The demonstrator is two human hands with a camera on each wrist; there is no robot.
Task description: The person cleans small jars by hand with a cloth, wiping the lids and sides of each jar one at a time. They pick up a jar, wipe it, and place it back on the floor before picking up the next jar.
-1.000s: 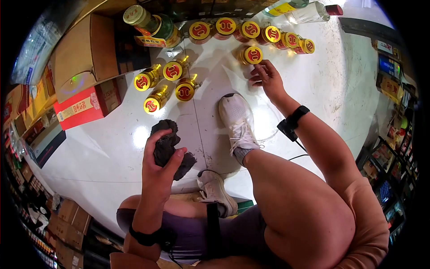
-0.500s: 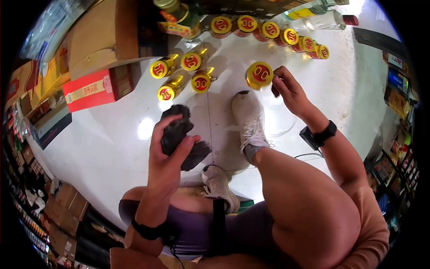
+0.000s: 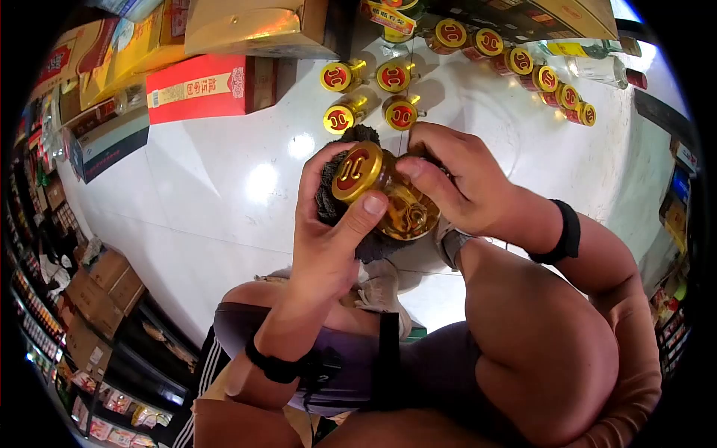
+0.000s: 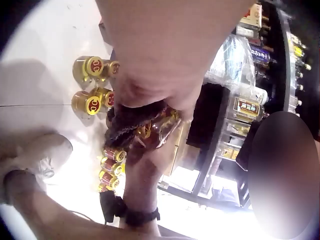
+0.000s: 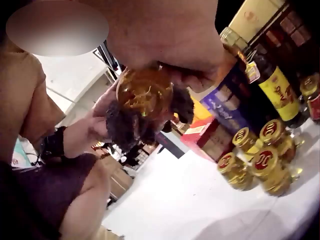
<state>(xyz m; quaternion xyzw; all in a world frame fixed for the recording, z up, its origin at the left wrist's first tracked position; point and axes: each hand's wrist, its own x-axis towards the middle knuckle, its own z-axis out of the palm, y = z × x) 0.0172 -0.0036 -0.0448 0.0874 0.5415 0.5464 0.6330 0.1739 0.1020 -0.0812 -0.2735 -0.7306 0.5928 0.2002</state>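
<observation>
A small amber glass bottle [image 3: 407, 216] with a gold cap bearing a red logo [image 3: 357, 170] is held up in front of me, tilted with the cap to the left. My right hand [image 3: 448, 183] grips its body from the right. My left hand [image 3: 328, 231] holds a dark cloth [image 3: 326, 196] wrapped against the bottle's neck, thumb just under the cap. In the right wrist view the bottle's base [image 5: 145, 92] shows, with the cloth [image 5: 122, 127] bunched below it. In the left wrist view the cloth [image 4: 130, 125] covers most of the bottle [image 4: 157, 131].
Three like bottles [image 3: 373, 93] stand grouped on the white floor [image 3: 224, 194], and a row of several more [image 3: 538, 75] runs along the back right. A red box [image 3: 202, 86] and cardboard boxes [image 3: 254, 26] lie at the back left. My knees and a white shoe [image 3: 377, 287] are below.
The right hand picked a bottle off the floor and brought it toward me. The left hand raised the cloth to meet it; both hands now hold the bottle.
</observation>
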